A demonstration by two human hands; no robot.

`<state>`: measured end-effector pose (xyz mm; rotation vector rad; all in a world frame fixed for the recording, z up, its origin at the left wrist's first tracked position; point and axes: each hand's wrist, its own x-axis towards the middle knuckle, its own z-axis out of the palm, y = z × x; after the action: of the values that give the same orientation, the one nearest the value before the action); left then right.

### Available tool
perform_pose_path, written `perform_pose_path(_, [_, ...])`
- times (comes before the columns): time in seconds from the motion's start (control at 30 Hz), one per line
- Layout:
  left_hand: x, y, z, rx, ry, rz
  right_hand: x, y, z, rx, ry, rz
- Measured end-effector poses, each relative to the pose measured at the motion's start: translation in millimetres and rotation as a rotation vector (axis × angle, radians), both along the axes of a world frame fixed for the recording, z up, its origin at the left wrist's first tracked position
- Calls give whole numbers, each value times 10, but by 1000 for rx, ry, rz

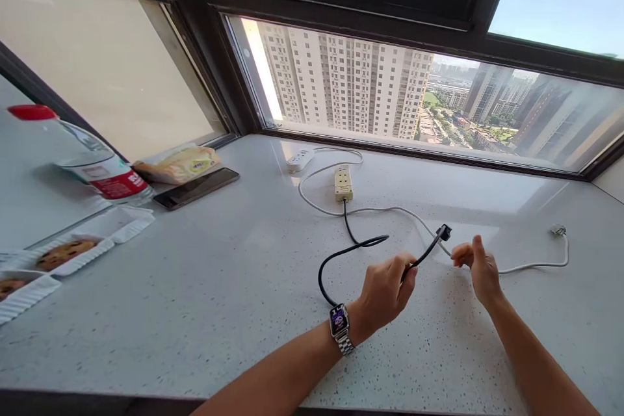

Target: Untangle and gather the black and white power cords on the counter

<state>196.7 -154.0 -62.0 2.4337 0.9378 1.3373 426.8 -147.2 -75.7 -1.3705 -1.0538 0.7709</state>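
My left hand (pixel 387 289), with a smartwatch (pixel 339 320) on its wrist, is closed around a black power cord (pixel 423 257) just behind its plug. The black plug (pixel 443 232) points up and away from me, above the counter. To the right, my right hand (pixel 480 270) has its thumb raised apart from the half-curled fingers, and no object shows between them. A white cord (pixel 390 209) runs behind that hand, and I cannot see whether the fingers touch it. At its other end the black cord joins a cream power strip (pixel 343 183).
A white power strip (pixel 299 160) lies by the window, and the white cord's plug (pixel 558 230) rests far right. On the left are a red-capped bottle (pixel 117 175), a phone (pixel 197 188), a wrapped package (pixel 182 166) and trays with cookies (pixel 68 253). The speckled counter (pixel 219 312) ends nearest me.
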Motion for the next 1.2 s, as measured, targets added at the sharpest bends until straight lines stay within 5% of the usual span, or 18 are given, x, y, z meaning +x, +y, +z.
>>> perform_pose_path(0.1, [35,-41,-35,0,49,-45,-521,-16,85,-21,67,162])
perform_pose_path(0.27, [94,2,-94,-78,244,-57,-738,150,148,11,435,106])
perform_pose_path(0.47, [116,60,-54,-179,499,-35,-835,210,135,313,237,24])
perform_pose_path(0.63, [34,84,-51,-197,108,6,-957,28,149,374,-57,135])
perform_pose_path(0.87, [-34,29,161,-509,-410,-109,-1060,-99,52,516,-367,189])
perform_pose_path(1.0, [-53,3,243,-611,-491,-28,-1113,-160,70,592,-458,170])
perform_pose_path(1.2, [12,23,368,-661,-576,-107,-1203,-145,55,740,-607,136])
